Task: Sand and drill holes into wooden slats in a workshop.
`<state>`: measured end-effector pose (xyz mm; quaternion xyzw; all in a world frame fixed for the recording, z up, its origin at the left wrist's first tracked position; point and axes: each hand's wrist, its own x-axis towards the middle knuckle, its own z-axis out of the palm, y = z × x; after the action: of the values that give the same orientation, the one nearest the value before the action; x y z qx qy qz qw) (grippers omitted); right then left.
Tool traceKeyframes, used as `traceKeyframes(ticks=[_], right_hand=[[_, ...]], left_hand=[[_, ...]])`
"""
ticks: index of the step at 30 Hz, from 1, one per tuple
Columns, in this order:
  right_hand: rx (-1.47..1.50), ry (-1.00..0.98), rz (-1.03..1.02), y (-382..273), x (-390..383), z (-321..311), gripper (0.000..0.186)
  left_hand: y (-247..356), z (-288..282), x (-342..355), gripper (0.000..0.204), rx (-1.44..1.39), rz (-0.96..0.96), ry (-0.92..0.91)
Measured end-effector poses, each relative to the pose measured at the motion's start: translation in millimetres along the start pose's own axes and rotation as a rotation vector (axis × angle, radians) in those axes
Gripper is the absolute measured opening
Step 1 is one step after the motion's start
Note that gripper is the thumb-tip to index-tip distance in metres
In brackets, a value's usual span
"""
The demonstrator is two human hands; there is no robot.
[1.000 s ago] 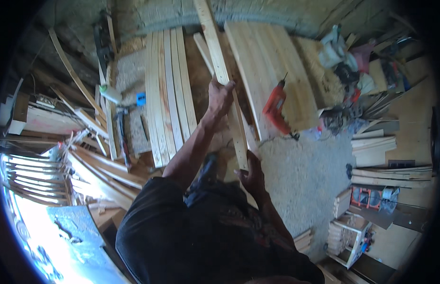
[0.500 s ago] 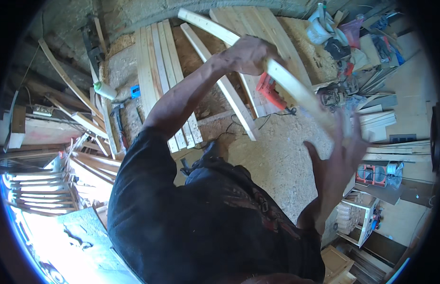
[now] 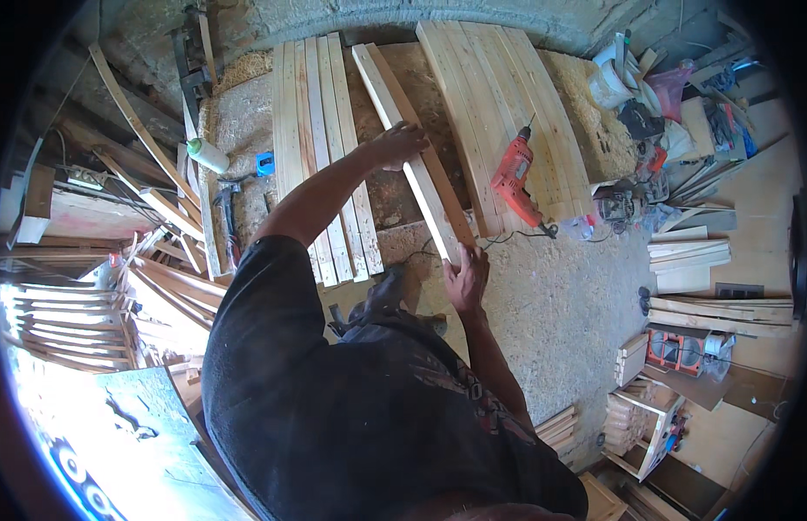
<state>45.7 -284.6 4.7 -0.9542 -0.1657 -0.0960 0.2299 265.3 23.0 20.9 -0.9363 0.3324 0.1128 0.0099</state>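
Observation:
A long pale wooden batten (image 3: 428,193) lies slantwise across the bench, between two groups of boards. My left hand (image 3: 400,146) is closed over it about halfway along. Near its closer end, my right hand (image 3: 468,276) grips it between thumb and fingers. Along the batten's right side runs a darker brown wooden face (image 3: 438,174); whether this is a second batten or a shaded side, I cannot tell. A red power drill (image 3: 514,180) rests on the wide pale boards (image 3: 473,104) to the right, its bit pointing away from me.
Narrow boards (image 3: 312,113) lie on the left of the bench, with a hammer (image 3: 225,213), a white bottle (image 3: 208,156) and a small blue tool (image 3: 264,163) beyond them. A bucket (image 3: 608,84) and a grey power tool (image 3: 616,207) stand at the right. The drill's cord trails across the bench's near edge.
The batten that was raised at the right is down on the bench. My left hand has moved left and nearer; my right hand, spread before, has come left and closed on the batten's near end.

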Motion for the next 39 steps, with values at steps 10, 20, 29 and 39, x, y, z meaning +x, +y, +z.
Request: traceKeyframes(ticks=[10, 20, 29, 39], right_hand=[[-0.176, -0.052, 0.108, 11, 18, 12, 0.088], [-0.389, -0.103, -0.032, 26, 13, 9, 0.093], [-0.659, -0.265, -0.322, 41, 52, -306, 0.087], [-0.44, 0.57, -0.149, 17, 45, -391, 0.053]], left_hand=[[-21, 57, 11, 0.093, -0.023, 0.058, 0.148], [-14, 33, 3, 0.107, -0.019, 0.116, 0.215], [87, -74, 33, 0.112, -0.175, 0.261, 0.423], [175, -200, 43, 0.115, -0.726, -0.352, 0.827]])
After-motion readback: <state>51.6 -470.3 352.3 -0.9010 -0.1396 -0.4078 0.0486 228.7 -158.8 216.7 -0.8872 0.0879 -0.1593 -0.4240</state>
